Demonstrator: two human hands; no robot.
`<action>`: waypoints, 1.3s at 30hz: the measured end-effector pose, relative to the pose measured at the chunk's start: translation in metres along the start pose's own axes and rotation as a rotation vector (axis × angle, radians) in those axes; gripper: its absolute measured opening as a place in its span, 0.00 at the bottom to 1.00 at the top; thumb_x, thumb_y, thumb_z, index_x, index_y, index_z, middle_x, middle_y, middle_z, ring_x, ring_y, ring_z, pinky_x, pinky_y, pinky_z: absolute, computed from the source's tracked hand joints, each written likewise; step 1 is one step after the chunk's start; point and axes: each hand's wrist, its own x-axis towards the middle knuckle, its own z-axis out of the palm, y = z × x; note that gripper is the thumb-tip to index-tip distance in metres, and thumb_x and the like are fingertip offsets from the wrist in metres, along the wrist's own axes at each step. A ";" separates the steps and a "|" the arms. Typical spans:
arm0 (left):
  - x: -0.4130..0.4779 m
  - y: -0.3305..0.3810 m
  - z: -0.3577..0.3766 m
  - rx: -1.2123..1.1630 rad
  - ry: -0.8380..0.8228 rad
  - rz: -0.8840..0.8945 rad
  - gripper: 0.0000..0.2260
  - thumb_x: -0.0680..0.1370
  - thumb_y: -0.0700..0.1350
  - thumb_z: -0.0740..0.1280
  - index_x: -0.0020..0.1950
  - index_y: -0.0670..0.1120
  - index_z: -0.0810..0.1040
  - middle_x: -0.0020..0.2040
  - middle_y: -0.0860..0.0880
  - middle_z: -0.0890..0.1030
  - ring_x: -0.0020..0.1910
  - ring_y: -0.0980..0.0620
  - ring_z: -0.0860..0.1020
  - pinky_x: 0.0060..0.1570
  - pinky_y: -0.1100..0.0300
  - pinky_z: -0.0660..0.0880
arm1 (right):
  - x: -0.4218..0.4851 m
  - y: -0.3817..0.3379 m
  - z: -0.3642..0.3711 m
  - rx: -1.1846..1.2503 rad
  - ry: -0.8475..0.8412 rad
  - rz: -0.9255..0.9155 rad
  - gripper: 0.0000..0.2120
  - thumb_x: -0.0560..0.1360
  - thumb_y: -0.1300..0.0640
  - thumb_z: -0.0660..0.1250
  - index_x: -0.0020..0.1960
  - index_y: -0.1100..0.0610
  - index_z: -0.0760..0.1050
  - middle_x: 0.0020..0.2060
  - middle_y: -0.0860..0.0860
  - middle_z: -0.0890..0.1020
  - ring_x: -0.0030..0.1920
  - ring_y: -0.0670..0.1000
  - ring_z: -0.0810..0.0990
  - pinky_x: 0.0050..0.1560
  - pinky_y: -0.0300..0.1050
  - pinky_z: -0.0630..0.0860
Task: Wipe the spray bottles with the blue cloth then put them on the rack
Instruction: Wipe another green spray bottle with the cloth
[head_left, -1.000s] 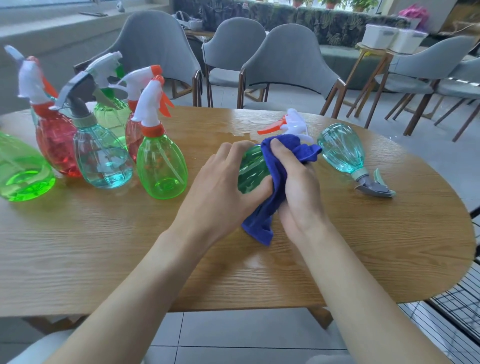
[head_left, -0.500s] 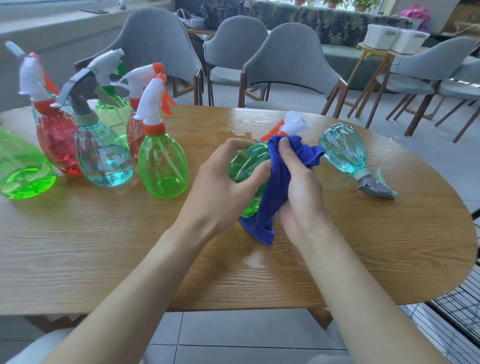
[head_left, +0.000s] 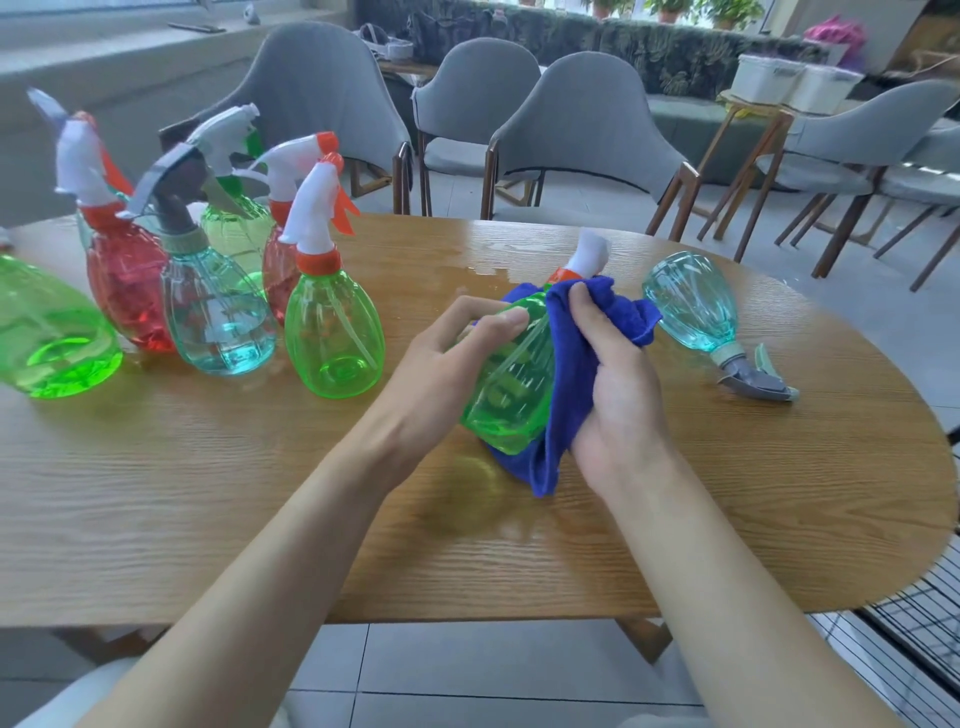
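left hand (head_left: 447, 358): wrapped round the green spray bottle (head_left: 511, 384), thumb on top, holding it just off the wooden table (head_left: 727, 493)
right hand (head_left: 618, 384): bunching the blue cloth (head_left: 571, 374) tight against the bottle's right side
bottle: tilted, white nozzle pointing away
teal bottle (head_left: 696, 306): lying on its side to the right
other bottles (head_left: 218, 306): green, red and teal ones standing in a group at left
rack (head_left: 914, 639): black wire, bottom right past the table edge
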 end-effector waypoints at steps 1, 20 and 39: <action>0.000 0.000 -0.001 0.000 -0.013 -0.004 0.11 0.84 0.53 0.66 0.58 0.49 0.83 0.49 0.55 0.86 0.46 0.62 0.83 0.44 0.70 0.77 | 0.000 -0.001 0.000 -0.022 0.019 -0.012 0.30 0.78 0.45 0.75 0.70 0.66 0.77 0.66 0.68 0.80 0.64 0.66 0.82 0.68 0.72 0.76; 0.000 -0.002 0.006 -0.007 0.008 -0.002 0.10 0.83 0.54 0.67 0.58 0.51 0.85 0.53 0.56 0.87 0.50 0.62 0.84 0.50 0.68 0.77 | 0.000 -0.006 0.003 0.017 0.033 0.063 0.36 0.74 0.38 0.72 0.70 0.65 0.78 0.64 0.65 0.83 0.62 0.66 0.84 0.63 0.68 0.80; 0.009 -0.009 -0.002 -0.671 -0.103 -0.157 0.16 0.87 0.54 0.59 0.60 0.45 0.81 0.51 0.46 0.84 0.49 0.49 0.82 0.50 0.54 0.79 | 0.002 0.002 0.005 -0.030 -0.106 0.121 0.30 0.74 0.48 0.78 0.70 0.62 0.78 0.64 0.64 0.83 0.63 0.67 0.83 0.65 0.74 0.76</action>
